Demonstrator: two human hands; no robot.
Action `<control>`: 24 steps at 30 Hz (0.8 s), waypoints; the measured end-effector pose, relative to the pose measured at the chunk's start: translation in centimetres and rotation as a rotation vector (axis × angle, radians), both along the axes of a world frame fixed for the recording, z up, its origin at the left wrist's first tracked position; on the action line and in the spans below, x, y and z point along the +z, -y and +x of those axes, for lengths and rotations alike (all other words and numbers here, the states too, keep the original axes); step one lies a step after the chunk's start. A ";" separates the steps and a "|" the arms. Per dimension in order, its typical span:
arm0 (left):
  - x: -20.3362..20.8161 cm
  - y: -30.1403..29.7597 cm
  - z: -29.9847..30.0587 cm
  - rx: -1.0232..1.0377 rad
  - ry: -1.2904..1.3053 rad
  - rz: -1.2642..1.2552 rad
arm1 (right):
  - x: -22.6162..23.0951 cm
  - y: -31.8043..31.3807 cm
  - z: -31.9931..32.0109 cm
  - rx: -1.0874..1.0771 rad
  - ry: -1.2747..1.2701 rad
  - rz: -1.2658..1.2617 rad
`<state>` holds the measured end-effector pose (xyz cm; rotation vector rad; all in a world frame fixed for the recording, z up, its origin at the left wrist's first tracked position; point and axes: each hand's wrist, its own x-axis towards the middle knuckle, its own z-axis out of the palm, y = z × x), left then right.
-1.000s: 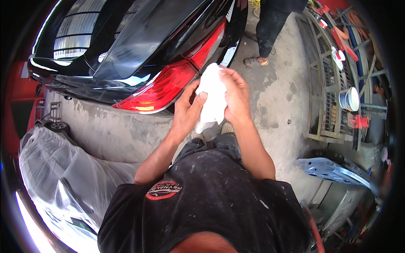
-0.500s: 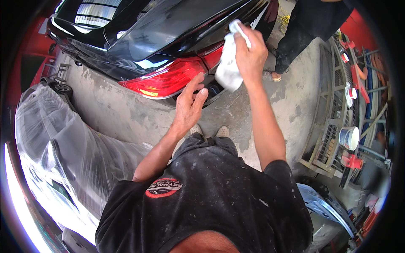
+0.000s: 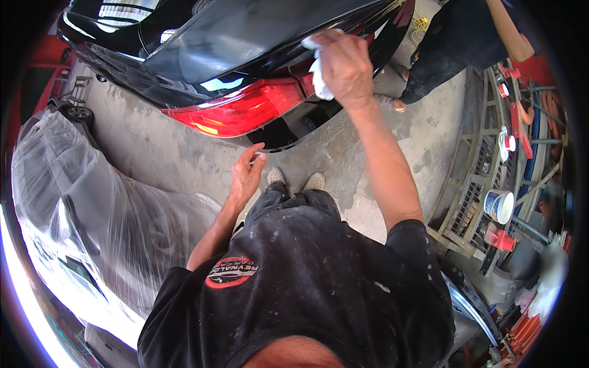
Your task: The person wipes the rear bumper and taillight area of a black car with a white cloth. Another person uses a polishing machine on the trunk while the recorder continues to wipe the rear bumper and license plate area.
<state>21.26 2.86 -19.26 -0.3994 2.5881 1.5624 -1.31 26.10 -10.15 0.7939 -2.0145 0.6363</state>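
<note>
Shifted cloth (image 3: 320,83), apparently under right hand (image 3: 348,70)

Down from the head we look, fisheye-wide!
The left camera of the pair faces steeply downward: black shirt (image 3: 319,276) filling the near foreground, left hand (image 3: 246,176) and right hand (image 3: 348,72) farther out, shoes (image 3: 315,181) well below, and the dark car (image 3: 224,46) ahead across the top (straight lines bowing hard toward the rim).

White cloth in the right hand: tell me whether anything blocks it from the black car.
Nothing visible does. The right hand holds the white cloth at the black car's rear corner, by the red tail light; contact is unclear. The left hand is off to the side.
</note>
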 end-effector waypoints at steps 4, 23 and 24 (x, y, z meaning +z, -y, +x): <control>0.4 0.3 0.0 0.038 -0.016 -0.006 | -0.1 -0.3 -1.2 -0.133 0.015 -0.164; -0.6 -0.7 -0.3 -0.069 0.060 -0.016 | 1.4 -0.9 -2.6 -0.208 0.137 -0.280; -0.9 -0.6 -0.5 -0.068 0.044 -0.018 | 1.7 -1.2 -3.3 -0.215 0.086 -0.318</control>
